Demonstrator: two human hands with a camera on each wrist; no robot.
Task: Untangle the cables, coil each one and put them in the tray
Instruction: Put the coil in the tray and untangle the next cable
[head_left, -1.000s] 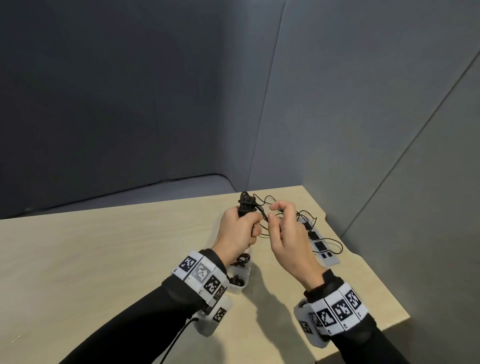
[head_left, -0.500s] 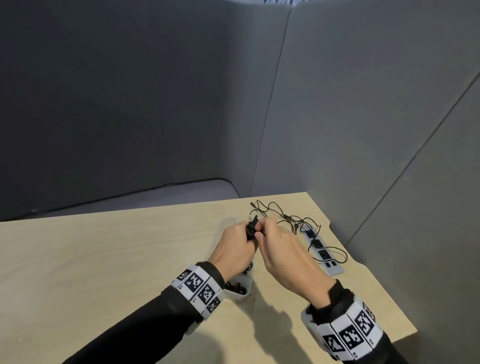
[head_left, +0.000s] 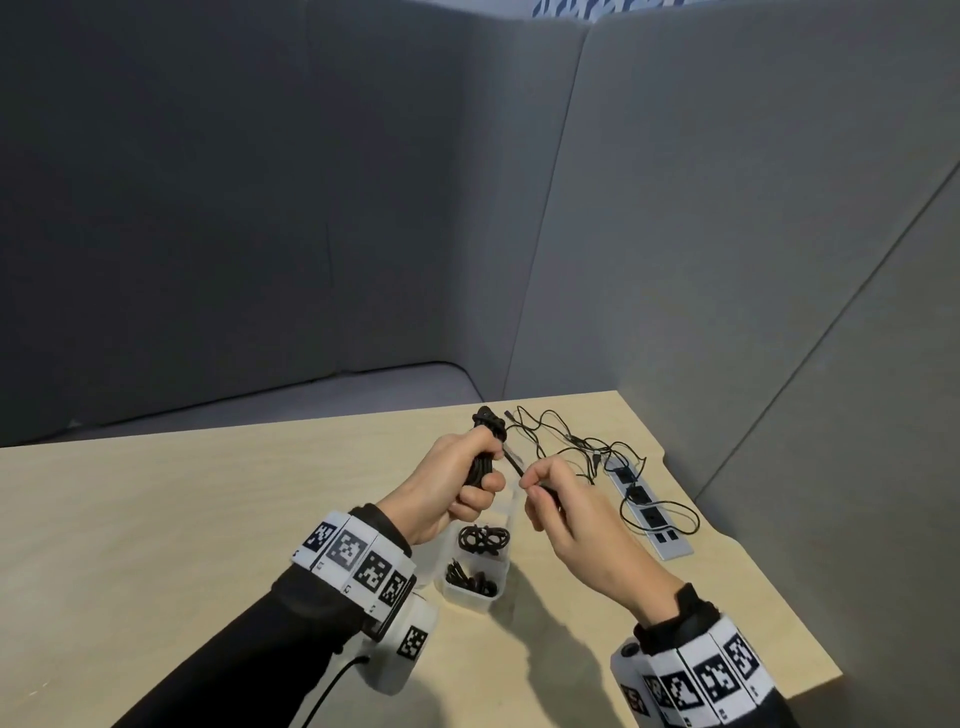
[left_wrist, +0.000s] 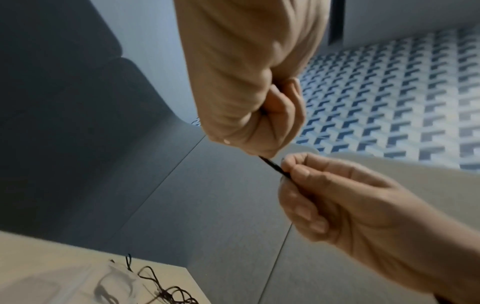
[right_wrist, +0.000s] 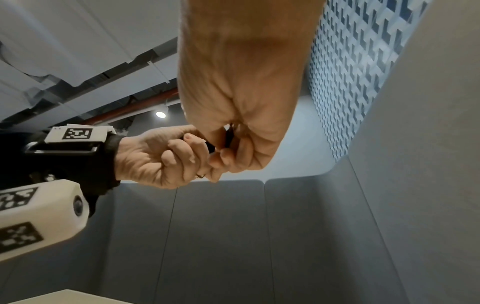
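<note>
Grey panels behind, left hand (head_left: 451, 486) fist hides most of coiled cable (head_left: 487, 441); right hand (head_left: 566, 506) fingers pinch its end.

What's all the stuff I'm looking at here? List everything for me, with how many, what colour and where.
Coiled cable: one, black, gripped in the left hand above the table.
Loose cables: a tangle, count unclear, black, on the table's far right, partly over the power strip.
Tray: one, clear plastic, on the table below the hands, with black coiled cables in it.
Power strip: one, grey with black sockets, by the table's right edge.
Table: one, light wood.
Partition walls: grey, around the table.
Wristbands: two, white with black square patterns, one on each wrist.
Left hand: holds the coiled cable.
Right hand: pinches the cable's free end.
</note>
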